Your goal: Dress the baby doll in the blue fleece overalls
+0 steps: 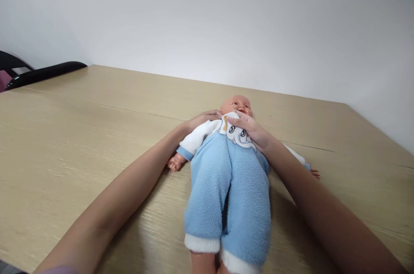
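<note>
A baby doll [246, 179] lies on its back on the wooden table, its head pointing away from me and its legs toward me. It wears a fleecy light-blue and white outfit with an animal face on the chest. My left hand [205, 119] is closed at the doll's shoulder, beside the neck; its fingertips are partly hidden by the collar. Across the upper chest, just under the chin, my right hand [252, 131] grips the collar, thumb pointing left. The doll's arms spread out to both sides, and my right forearm covers part of one sleeve.
The pale wooden table [97, 136] has thin seams in its top. Behind it rises a plain white wall [207, 20]. A black, glossy chair back [48, 73] stands at the far left edge, with something pink [4, 80] beside it.
</note>
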`<state>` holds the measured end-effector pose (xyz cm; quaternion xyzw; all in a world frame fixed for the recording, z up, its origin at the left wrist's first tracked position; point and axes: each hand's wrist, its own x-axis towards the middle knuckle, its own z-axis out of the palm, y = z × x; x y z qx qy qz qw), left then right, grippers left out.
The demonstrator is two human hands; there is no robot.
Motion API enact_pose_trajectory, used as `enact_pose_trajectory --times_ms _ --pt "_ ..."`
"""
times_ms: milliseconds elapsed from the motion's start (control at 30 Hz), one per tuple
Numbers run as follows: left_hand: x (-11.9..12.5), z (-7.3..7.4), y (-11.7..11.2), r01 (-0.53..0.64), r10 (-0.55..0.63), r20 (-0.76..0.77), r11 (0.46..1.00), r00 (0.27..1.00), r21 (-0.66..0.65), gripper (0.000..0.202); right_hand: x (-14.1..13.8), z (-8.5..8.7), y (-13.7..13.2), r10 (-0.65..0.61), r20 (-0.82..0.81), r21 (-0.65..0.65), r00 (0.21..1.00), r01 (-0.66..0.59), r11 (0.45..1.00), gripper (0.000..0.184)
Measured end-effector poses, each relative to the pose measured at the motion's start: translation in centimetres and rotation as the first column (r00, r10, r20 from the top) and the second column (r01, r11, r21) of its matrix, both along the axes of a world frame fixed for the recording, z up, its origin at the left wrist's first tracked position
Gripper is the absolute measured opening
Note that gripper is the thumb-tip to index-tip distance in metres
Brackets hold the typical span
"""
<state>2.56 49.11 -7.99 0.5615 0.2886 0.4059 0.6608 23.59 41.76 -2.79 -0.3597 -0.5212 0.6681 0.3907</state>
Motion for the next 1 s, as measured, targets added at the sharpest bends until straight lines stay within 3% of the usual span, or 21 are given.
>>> enact_pose_trajectory --times_ms 133,200,300,367,467,533,600,833,1000 --pt "-1.0 0.5 -0.2 0.063 -0.059 -0.115 0.997 0.992 0.038 0.042 0.3 1.4 -0.4 -0.018 0.137 0.047 0.99 0.012 0.999 0.044" --pt "-1.9 1.5 -0.7 0.023 0.03 -0.297 0.984 0.954 0.174 0.038 1.1 2.7 -0.7 -0.032 0.339 0.097 0.94 -0.001 0.995 0.044" --pt "-3.1 4.1 -2.4 -0.037 0.288 -0.438 0.866 0.852 0.499 0.029 3.3 4.5 -0.7 -0.046 0.611 0.157 0.791 -0.064 0.986 0.046" --pt "-3.3 5.9 -4.4 -0.053 0.335 -0.365 0.796 0.869 0.603 0.023 4.8 5.1 -0.5 -0.07 0.681 0.189 0.729 -0.082 0.978 0.049" --pt "-3.4 7.7 -7.9 0.023 0.199 -0.352 0.843 0.915 0.538 0.022 6.2 4.7 0.1 -0.075 0.736 0.214 0.673 -0.126 0.969 0.051" --pt "-3.5 8.0 -9.8 0.154 0.073 -0.441 0.876 0.895 0.457 0.021 6.4 4.1 0.5 -0.036 0.764 0.19 0.644 -0.172 0.967 0.054" --pt "-3.9 7.7 -10.9 0.227 0.028 -0.521 0.879 0.853 0.42 0.023 6.3 3.4 0.7 -0.005 0.782 0.165 0.624 -0.199 0.966 0.057" --pt "-5.6 5.8 -10.2 0.2 0.036 -0.628 0.932 0.777 0.301 0.028 6.0 2.9 0.8 -0.028 0.809 0.19 0.588 -0.217 0.958 0.054" --pt "-5.5 5.4 -9.8 0.249 0.059 -0.661 0.899 0.748 0.361 0.036 6.3 2.6 0.9 -0.001 0.776 0.181 0.63 -0.222 0.958 0.049"
